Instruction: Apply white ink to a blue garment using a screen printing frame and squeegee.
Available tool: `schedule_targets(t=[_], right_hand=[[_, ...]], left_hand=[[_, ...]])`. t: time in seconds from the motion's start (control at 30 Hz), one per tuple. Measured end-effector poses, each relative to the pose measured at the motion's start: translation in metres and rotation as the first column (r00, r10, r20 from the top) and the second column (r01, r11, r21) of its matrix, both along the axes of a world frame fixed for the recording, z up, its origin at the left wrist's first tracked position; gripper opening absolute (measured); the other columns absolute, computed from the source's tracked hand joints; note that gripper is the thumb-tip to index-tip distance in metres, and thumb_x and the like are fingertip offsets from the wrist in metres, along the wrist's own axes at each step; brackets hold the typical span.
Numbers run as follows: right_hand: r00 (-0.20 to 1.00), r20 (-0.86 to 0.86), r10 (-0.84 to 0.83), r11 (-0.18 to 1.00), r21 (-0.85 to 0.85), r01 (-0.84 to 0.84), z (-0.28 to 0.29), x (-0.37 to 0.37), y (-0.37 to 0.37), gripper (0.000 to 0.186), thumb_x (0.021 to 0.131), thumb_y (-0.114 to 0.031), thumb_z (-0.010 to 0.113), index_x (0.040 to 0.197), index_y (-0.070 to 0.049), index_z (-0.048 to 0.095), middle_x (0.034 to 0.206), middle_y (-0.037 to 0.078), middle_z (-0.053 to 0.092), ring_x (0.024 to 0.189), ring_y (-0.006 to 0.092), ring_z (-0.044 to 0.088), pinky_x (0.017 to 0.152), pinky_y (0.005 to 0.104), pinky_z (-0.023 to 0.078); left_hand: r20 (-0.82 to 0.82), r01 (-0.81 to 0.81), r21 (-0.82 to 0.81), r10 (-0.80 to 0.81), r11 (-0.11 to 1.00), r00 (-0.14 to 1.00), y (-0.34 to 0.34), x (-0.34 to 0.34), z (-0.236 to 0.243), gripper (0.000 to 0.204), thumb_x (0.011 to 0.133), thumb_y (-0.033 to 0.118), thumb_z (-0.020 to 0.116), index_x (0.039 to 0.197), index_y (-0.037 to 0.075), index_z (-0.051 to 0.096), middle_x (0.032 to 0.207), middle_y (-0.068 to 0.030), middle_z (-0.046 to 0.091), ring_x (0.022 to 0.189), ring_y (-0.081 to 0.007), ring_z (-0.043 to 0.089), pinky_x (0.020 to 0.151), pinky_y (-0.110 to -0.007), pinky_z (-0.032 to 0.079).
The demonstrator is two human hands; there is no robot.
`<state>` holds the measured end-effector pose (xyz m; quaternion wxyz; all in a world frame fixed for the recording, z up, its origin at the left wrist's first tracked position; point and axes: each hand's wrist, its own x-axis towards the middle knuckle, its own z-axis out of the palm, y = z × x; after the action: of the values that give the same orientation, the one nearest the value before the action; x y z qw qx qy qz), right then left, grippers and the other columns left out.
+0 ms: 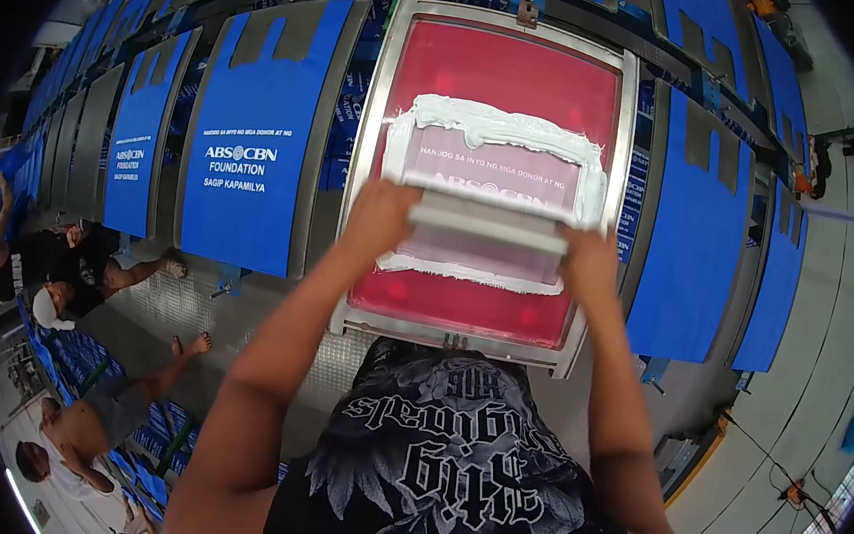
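On my left, some co-workers were at the near side, and farther over, a blue sheet lay on its grey board. My left hand was closed around the left end of the squeegee, which lay crosswise over the middle of the red screen, inside its metal frame. White ink ringed the pale printing window, thickest along the far edge. The bar was blurred, so I couldn't tell whether its blade touched the mesh all along. My right hand gripped the other end, slightly nearer to me. Beyond the right rail lay another blue sheet.

I reckoned uneven pressure between my hands could leave one side of the print faint. Too steep a tilt might skip ink, and the heavy far bank could flood the lettering if dragged through carelessly. A knock against the frame could shift it and smear the edges.
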<state>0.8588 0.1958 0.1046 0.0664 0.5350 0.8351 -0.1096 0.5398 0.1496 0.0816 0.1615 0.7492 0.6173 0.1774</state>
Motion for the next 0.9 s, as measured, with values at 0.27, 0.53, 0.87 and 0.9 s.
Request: schedule_targets(t=[0.27, 0.53, 0.87, 0.9], right_hand=[[0.999, -0.026, 0.021, 1.000, -0.022, -0.022, 0.032, -0.012, 0.080, 0.039, 0.068, -0.009, 0.059, 0.106, -0.016, 0.065, 0.086, 0.012, 0.068, 0.082, 0.0294, 0.065, 0.082, 0.0469, 0.043], [0.989, -0.138, -0.057, 0.997, -0.055, 0.050, 0.025, 0.003, -0.066, 0.041, 0.061, 0.000, 0.062, 0.100, -0.013, 0.066, 0.085, 0.007, 0.066, 0.090, 0.0271, 0.061, 0.106, 0.0573, 0.025], [0.999, -0.038, 0.011, 0.991, -0.130, -0.015, 0.031, -0.020, 0.139, 0.040, 0.065, -0.008, 0.058, 0.104, -0.014, 0.067, 0.094, 0.016, 0.067, 0.091, 0.0330, 0.063, 0.082, 0.0431, 0.049], [0.997, -0.068, 0.043, 0.990, -0.131, -0.052, 0.041, -0.020, 0.141, 0.040, 0.065, -0.008, 0.058, 0.104, -0.014, 0.067, 0.094, 0.016, 0.067, 0.091, 0.0330, 0.063, 0.082, 0.0431, 0.049]], left_hand=[[-0.145, 0.015, -0.073, -0.025, 0.997, 0.989, 0.083, -0.020, 0.026, 0.027, 0.071, 0.030, 0.073, 0.088, 0.010, 0.067, 0.077, -0.0136, 0.066, 0.077, -0.0317, 0.065, 0.075, -0.042, 0.048], [0.054, -0.017, -0.063, 0.020, 0.998, 0.998, -0.067, 0.016, 0.021, 0.026, 0.057, -0.002, 0.063, 0.082, 0.005, 0.063, 0.080, -0.0125, 0.062, 0.084, -0.0312, 0.055, 0.075, -0.043, 0.041], [-0.082, -0.039, -0.194, 0.024, 0.980, 0.996, 0.134, -0.012, 0.039, 0.036, 0.062, 0.030, 0.079, 0.086, 0.006, 0.067, 0.081, -0.0146, 0.067, 0.081, -0.0328, 0.064, 0.074, -0.043, 0.050], [-0.139, -0.066, -0.254, 0.031, 0.965, 0.990, 0.133, -0.012, 0.047, 0.045, 0.064, 0.030, 0.080, 0.099, 0.007, 0.065, 0.093, -0.0179, 0.065, 0.091, -0.0348, 0.062, 0.077, -0.043, 0.048]])
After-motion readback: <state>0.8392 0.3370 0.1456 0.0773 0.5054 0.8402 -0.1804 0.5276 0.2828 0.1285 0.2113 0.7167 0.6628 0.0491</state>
